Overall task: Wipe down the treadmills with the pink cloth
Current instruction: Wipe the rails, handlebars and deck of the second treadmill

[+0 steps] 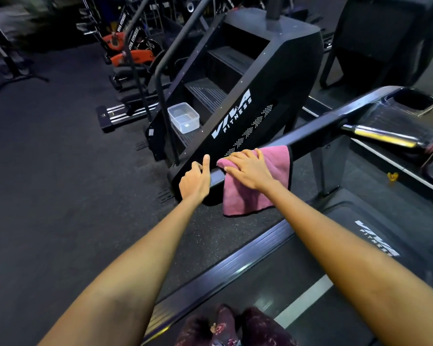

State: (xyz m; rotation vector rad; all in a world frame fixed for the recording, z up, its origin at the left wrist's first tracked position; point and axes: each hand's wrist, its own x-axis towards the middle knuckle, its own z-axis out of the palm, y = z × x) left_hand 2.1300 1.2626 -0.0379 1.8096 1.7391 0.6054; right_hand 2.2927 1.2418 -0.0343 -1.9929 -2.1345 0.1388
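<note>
Pressed pink cloth (258,186) flat on handrail (318,126) under spread right hand (248,171); left hand (195,182) at nine o'clock, thumb raised, fingers curled empty. Best dragged firmly lengthwise.

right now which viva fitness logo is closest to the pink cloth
The large white logo on the stair climber's side panel, just above the pink cloth. The other logo, on the treadmill deck, lies farther off to the right.

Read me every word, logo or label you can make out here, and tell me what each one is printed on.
"VIVA FITNESS": white, on the black stair-climber side panel.
"VIVA FIT…": white, on the black treadmill deck, partly cut off.
"VIVA FITNESS": on black uprights behind the orange machines, blurred.
Small sticker in the clear plastic tub: unreadable.
</note>
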